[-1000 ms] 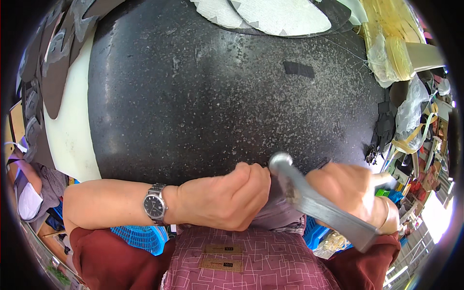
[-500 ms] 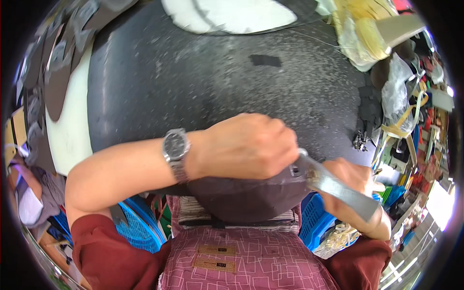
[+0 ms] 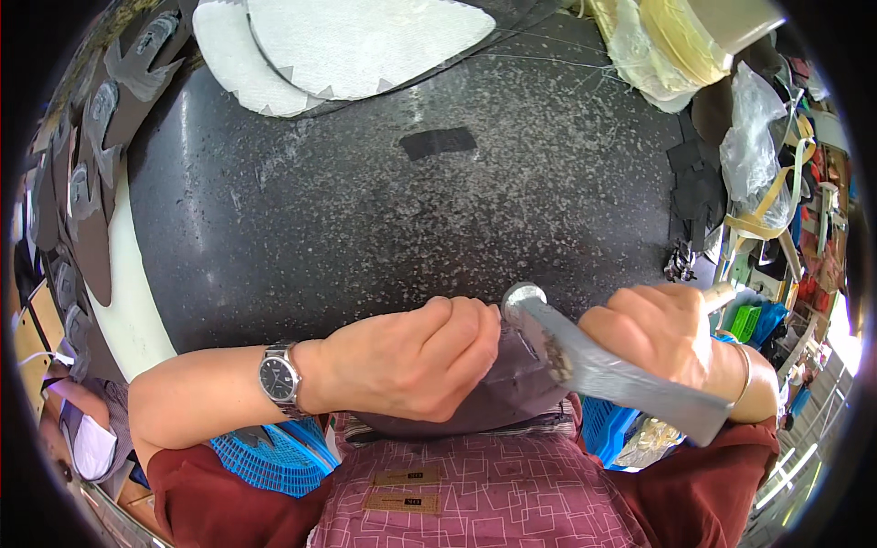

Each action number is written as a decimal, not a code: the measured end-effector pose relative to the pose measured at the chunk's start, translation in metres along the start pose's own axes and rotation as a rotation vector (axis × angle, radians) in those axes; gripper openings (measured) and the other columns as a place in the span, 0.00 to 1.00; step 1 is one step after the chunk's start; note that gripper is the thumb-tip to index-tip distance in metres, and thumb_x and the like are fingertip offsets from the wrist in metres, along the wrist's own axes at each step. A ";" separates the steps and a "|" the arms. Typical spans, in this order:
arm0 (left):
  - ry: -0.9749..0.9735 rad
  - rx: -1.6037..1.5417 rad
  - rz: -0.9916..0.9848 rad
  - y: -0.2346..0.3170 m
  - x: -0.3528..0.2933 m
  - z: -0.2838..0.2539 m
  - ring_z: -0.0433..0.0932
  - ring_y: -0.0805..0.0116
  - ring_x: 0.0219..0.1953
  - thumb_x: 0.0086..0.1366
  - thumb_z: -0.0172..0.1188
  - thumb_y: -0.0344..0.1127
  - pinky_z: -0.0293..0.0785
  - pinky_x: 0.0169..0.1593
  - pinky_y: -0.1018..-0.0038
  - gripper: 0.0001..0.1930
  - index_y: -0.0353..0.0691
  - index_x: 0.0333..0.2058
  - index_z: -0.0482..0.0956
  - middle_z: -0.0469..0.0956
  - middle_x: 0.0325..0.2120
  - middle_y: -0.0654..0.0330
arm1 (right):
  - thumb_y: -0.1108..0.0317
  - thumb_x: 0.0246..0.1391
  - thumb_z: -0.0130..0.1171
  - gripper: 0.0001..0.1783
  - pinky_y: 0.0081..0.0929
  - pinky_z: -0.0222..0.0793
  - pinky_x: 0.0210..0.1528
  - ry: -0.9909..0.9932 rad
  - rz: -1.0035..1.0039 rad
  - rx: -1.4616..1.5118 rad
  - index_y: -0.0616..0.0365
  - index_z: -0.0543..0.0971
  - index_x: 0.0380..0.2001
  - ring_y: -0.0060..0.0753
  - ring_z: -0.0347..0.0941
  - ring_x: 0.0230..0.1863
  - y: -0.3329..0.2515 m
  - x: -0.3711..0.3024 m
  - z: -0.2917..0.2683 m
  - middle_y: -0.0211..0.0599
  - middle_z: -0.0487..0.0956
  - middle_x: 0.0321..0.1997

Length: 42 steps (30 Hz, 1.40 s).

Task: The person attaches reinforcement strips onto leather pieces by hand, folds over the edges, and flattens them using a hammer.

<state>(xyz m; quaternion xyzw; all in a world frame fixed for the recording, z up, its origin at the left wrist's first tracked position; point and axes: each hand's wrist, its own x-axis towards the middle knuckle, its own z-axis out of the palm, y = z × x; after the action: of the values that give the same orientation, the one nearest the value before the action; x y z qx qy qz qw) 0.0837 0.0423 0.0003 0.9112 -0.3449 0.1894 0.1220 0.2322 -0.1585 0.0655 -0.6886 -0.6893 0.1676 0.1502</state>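
View: head, looking down on both hands.
Apron labels: two tan rectangles, an upper one (image 3: 406,476) and a lower one (image 3: 402,502), each carried a dark printed block on the maroon apron (image 3: 521,498).
Apron print: pale outlined rectangles overlapped across it.
Watch: a dark round dial on a metal band (image 3: 278,378) sat at the left wrist; its dial markings were too small to read.
Right hand (image 3: 653,333): it was closed round the hammer (image 3: 639,388), whose pale handle end (image 3: 720,296) stuck out beyond the fist.
Hammer head: grey metal, with a round face at one end and a broad flared blade at the other.
Left hand (image 3: 402,365): its fingers were curled; the fingertips were hidden, so I could not tell whether they gripped anything.
Dark brown piece (image 3: 525,388): smooth and curved, it lay at the near edge of the work surface, between the hands.
Work surface (image 3: 393,228): black, flecked with pale specks, with a black patch (image 3: 438,142) on it.
Far edge: rounded white panels (image 3: 365,46) overlapped there.
Left side: pointed brown pieces (image 3: 91,247) hung beside a white strip (image 3: 137,315).
Right side: clear plastic (image 3: 754,137) bunched near black scraps (image 3: 694,187).
In the way: the left hand covered part of the brown piece; the hammer head crossed before the right hand.
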 end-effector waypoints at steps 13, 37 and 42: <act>-0.027 -0.018 -0.109 0.013 -0.008 -0.007 0.75 0.66 0.27 0.47 0.58 0.30 0.72 0.28 0.78 0.14 0.28 0.32 0.77 0.73 0.27 0.55 | 0.64 0.35 0.56 0.15 0.23 0.62 0.13 -0.089 -0.083 0.028 0.60 0.72 0.30 0.24 0.66 0.14 0.002 0.017 -0.003 0.27 0.60 0.17; 0.058 -0.357 -0.381 0.019 -0.034 -0.014 0.73 0.67 0.27 0.42 0.58 0.31 0.72 0.27 0.75 0.14 0.29 0.30 0.79 0.74 0.28 0.57 | 0.65 0.34 0.56 0.16 0.22 0.59 0.12 -0.089 -0.139 -0.106 0.60 0.72 0.30 0.22 0.63 0.13 -0.008 0.027 0.006 0.27 0.60 0.17; 0.008 0.048 -0.165 0.031 -0.031 -0.014 0.74 0.66 0.29 0.47 0.57 0.31 0.72 0.30 0.76 0.13 0.27 0.30 0.79 0.75 0.26 0.57 | 0.64 0.34 0.56 0.17 0.21 0.58 0.12 -0.119 -0.168 -0.053 0.61 0.72 0.30 0.21 0.63 0.13 -0.012 0.032 0.003 0.27 0.60 0.17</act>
<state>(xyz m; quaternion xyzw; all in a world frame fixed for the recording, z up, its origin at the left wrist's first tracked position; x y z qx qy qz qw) 0.0376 0.0424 0.0019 0.9384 -0.2635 0.1905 0.1168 0.2196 -0.1270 0.0678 -0.6210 -0.7564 0.1768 0.1044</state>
